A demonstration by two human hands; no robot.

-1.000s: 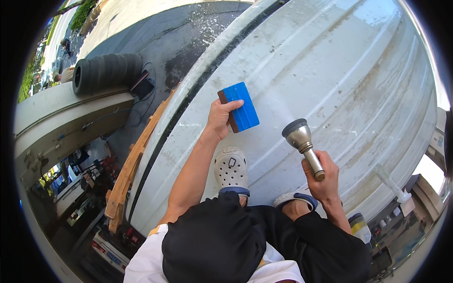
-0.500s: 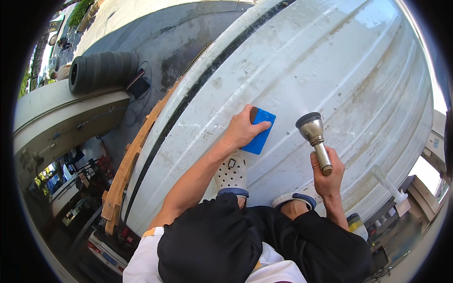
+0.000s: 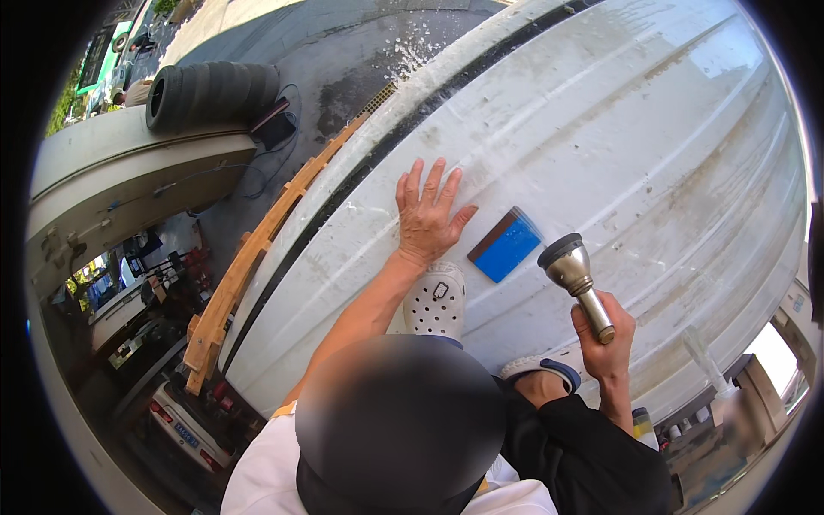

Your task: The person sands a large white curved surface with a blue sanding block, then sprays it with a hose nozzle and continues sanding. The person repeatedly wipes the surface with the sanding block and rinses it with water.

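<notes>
My left hand point(image 3: 429, 219) is empty, its fingers spread over a white ribbed panel point(image 3: 601, 129) streaked with brown grime. Just right of it, a blue block-shaped pad with a dark brown edge point(image 3: 505, 245) lies on the wet panel. My right hand point(image 3: 608, 339) is wrapped round a metal spray nozzle point(image 3: 573, 268) with a wide dark rim. The nozzle's head points up and to the left, a little right of the pad. Under me, a white clog with holes point(image 3: 435, 300) and a second clog point(image 3: 545, 369) stand on the panel.
A black strip point(image 3: 378, 163) follows the panel's curved left edge, with a wooden pallet-like frame point(image 3: 257, 249) beyond it. Lower down are a row of tyres point(image 3: 215, 96) and a white car point(image 3: 189, 429). A clear bottle-like object point(image 3: 708, 360) is at right.
My left hand has let go of the blue pad, which now lies turned on the panel. The right hand still holds the nozzle, slightly lower and further right. Water droplets splash beyond the far edge.
</notes>
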